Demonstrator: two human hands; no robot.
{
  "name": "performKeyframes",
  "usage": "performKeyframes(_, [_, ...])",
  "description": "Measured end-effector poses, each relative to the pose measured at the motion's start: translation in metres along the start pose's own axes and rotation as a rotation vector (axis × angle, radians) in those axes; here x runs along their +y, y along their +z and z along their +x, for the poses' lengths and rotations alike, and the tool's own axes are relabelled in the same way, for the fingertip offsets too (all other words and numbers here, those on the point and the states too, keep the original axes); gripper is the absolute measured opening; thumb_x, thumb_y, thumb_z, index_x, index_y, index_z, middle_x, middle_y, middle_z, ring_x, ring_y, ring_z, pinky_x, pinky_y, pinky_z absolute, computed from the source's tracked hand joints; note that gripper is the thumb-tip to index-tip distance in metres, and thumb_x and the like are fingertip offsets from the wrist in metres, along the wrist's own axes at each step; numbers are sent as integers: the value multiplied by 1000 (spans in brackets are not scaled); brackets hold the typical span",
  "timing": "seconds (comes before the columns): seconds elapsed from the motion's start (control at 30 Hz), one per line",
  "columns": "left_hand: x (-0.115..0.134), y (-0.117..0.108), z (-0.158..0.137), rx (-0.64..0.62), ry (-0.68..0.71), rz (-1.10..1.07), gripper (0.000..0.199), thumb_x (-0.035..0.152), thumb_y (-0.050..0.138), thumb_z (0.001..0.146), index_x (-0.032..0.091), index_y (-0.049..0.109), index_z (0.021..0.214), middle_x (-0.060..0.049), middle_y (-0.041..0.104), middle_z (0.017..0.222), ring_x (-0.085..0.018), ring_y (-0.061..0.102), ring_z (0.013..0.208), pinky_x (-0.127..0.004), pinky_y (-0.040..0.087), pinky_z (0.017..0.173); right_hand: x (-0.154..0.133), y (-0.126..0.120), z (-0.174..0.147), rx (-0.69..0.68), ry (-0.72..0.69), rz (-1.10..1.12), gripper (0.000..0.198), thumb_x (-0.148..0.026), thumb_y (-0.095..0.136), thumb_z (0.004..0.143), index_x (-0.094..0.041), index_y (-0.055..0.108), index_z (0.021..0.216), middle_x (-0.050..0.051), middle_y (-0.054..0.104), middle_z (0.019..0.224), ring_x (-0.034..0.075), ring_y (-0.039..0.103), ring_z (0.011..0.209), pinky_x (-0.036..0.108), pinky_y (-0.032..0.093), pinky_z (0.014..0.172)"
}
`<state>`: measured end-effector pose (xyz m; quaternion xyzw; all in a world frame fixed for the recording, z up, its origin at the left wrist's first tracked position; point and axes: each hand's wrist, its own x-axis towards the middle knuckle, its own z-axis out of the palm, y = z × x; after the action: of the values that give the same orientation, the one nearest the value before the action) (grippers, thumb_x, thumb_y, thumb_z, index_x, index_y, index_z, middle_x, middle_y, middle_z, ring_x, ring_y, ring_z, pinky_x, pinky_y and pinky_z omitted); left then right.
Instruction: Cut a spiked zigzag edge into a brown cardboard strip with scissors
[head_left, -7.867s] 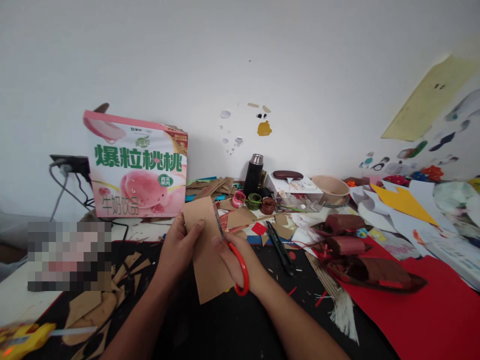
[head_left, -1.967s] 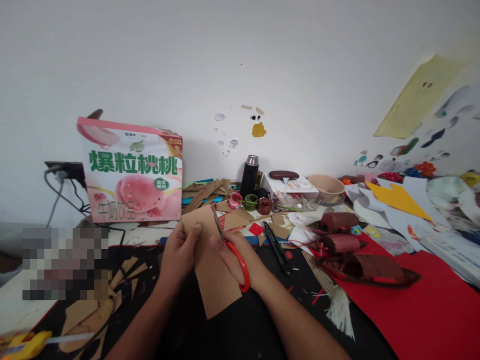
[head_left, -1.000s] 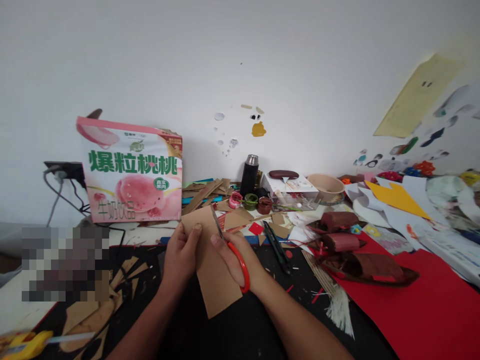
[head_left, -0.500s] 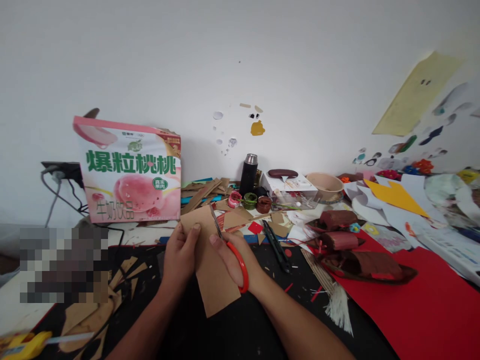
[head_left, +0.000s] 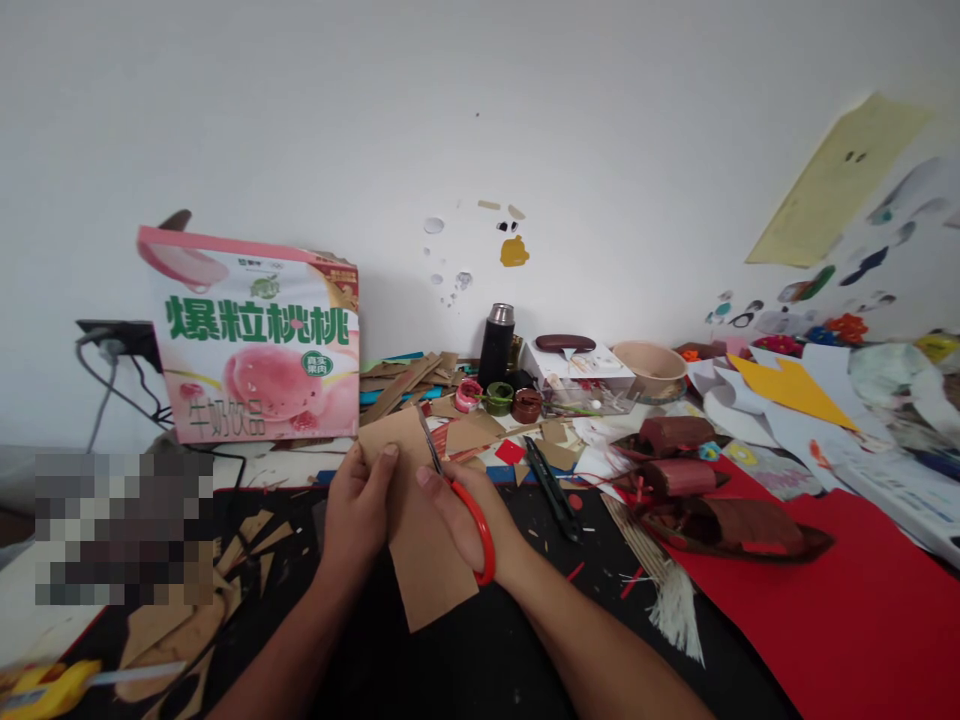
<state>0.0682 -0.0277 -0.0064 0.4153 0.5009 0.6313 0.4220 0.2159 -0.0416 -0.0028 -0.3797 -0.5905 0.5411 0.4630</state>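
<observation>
A flat brown piece of cardboard (head_left: 420,545) is held up over the black mat, its upper left edge pinched in my left hand (head_left: 364,500). My left thumb lies across its face. In my right hand (head_left: 476,520) are scissors (head_left: 485,540) with red-orange handles, my fingers wrapped round the loops. The narrow metal blades point up and slightly left along the cardboard's upper right edge. Whether the blades are apart cannot be made out. A dark utility knife (head_left: 553,492) lies on the mat to the right of my right hand.
Cardboard scraps (head_left: 169,610) and a yellow tape measure (head_left: 56,690) lie at left. A pink drink carton (head_left: 259,350) stands behind. Small paint jars (head_left: 499,400), a black thermos (head_left: 496,345) and a bowl (head_left: 650,370) line the back. Brown model boats (head_left: 742,528) rest on red paper (head_left: 847,610).
The view has shifted very slightly. Both hands, the cardboard and the scissors keep nearly the same position relative to each other.
</observation>
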Motion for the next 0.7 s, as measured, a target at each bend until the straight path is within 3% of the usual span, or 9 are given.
performKeyframes(0.2, [1,0,-2,14,1,4,55,61,80,75,18,69,107,-10,80,101,-28,75,86,-29,52,63,1,1,0,-16,1,70,50,-67,64,95,-17,68,86,1,59,76,17,51,70,28,42,66])
performKeyframes(0.5, [1,-2,2,-19,-30,-23,58,60,82,74,18,69,111,-9,80,100,-29,76,88,-34,59,73,6,-4,2,23,-49,-122,51,-64,61,99,-18,63,78,-1,54,70,16,48,68,26,38,62])
performKeyframes(0.7, [5,-6,4,-60,-69,-10,62,63,83,71,18,69,111,-8,79,90,-29,76,80,-33,58,64,4,-10,4,-39,-52,-127,47,-61,61,100,-18,76,94,3,67,78,21,60,75,29,45,69])
